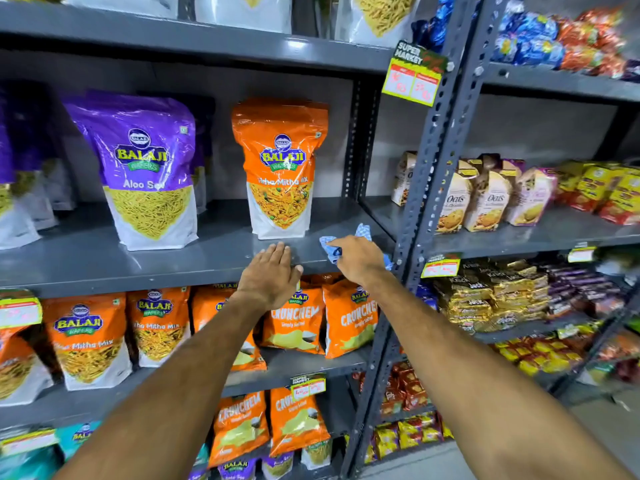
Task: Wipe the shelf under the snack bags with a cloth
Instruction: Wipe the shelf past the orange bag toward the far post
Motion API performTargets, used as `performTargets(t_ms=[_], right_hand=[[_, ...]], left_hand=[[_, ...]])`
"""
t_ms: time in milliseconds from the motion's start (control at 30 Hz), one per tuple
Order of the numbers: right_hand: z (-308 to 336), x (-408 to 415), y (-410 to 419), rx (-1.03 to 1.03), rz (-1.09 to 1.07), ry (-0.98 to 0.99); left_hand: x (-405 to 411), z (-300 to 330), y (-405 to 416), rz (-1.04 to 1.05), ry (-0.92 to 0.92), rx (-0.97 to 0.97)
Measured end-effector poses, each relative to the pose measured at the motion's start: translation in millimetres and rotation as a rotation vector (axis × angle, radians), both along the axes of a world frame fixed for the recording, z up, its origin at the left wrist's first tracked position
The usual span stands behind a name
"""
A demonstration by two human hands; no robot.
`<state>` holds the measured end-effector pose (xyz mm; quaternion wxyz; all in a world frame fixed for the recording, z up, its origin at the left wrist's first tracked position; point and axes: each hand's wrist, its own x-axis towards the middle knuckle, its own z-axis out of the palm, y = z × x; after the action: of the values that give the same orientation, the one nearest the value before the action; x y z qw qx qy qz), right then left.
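Observation:
A grey metal shelf (214, 252) runs across the middle of the view. An orange snack bag (281, 168) stands upright on it at centre, and a purple Aloo Sev bag (145, 168) stands to its left. My right hand (358, 259) presses a blue-and-white checked cloth (363, 232) onto the shelf's right end, just right of the orange bag. My left hand (270, 271) lies flat on the shelf's front edge below the orange bag, fingers together and holding nothing.
A perforated upright post (429, 188) borders the shelf on the right. A price tag (414, 76) hangs above. Orange bags (348, 318) fill the shelf below. Biscuit boxes (485, 199) stand in the neighbouring bay. More purple bags (20, 174) are at far left.

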<state>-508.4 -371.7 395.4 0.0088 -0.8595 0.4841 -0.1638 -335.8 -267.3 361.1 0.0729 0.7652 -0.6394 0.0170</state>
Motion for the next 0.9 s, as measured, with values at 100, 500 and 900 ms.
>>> performTargets(t_ms=[100, 500, 900], right_hand=[[0.9, -9.1, 19.0, 0.009, 0.055, 0.013], [-41.3, -11.7, 34.9, -0.111, 0.067, -0.225], [-137.5, 23.5, 114.7, -0.027, 0.050, -0.431]], left_hand=[[-0.7, 4.0, 2.6, -0.007, 0.011, 0.022], [9.7, -15.8, 39.9, -0.032, -0.105, -0.101], [65.0, -92.7, 157.1, 0.065, -0.144, -0.154]])
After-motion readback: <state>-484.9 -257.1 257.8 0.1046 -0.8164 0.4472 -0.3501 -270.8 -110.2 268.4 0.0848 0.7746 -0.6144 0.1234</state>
